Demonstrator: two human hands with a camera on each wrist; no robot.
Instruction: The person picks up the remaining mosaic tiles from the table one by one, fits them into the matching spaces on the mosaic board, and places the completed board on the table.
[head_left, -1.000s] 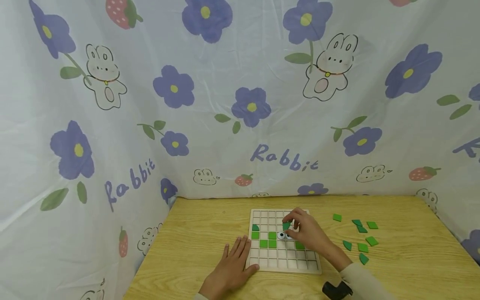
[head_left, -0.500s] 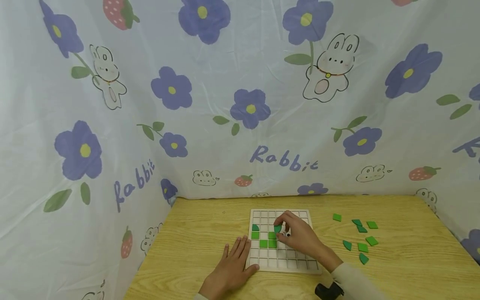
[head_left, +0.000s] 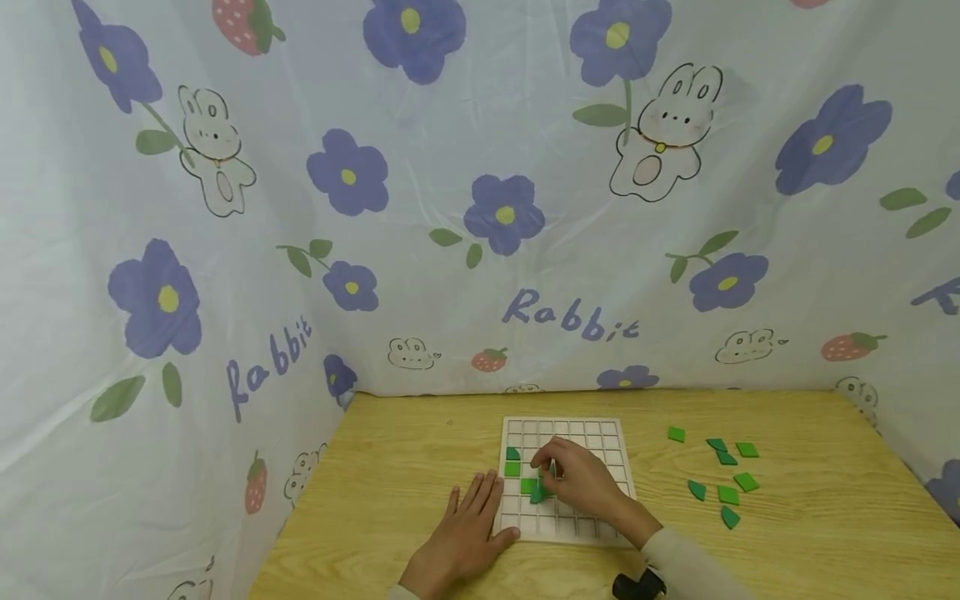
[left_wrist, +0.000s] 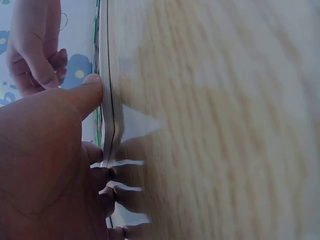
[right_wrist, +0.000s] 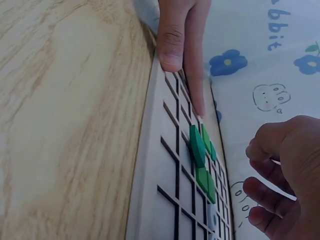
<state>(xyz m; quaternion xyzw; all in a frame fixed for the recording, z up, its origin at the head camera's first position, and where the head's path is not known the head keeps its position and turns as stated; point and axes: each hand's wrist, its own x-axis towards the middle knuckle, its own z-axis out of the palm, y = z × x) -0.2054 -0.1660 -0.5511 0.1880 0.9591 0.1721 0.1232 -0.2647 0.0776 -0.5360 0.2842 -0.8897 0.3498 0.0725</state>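
My left hand (head_left: 465,529) lies flat with straight fingers along the left edge of the gridded board (head_left: 525,525), its thumb touching the lower corner. Over the board hovers my right hand (head_left: 581,482). In the right wrist view, the right hand's fingers (right_wrist: 262,192) are loosely curled with nothing between them. Below them, a dark green quarter-round tile (right_wrist: 197,146) tilts on the board, apart from the hand, beside light green square tiles (right_wrist: 206,184). Another dark green tile (head_left: 512,454) sits above a light green square (head_left: 512,469) at the left. The hand hides the googly eyes in the head view.
Loose light green squares (head_left: 728,496) and dark green quarter-round tiles (head_left: 697,490) lie on the wooden table (head_left: 397,467) right of the board. A printed curtain (head_left: 420,275) stands behind and left. A black device (head_left: 637,585) is on the right wrist.
The right hand has moved left across the board, carrying a dark green tile, and has let it go. That tile now leans below the fingers. The left hand has stayed put.
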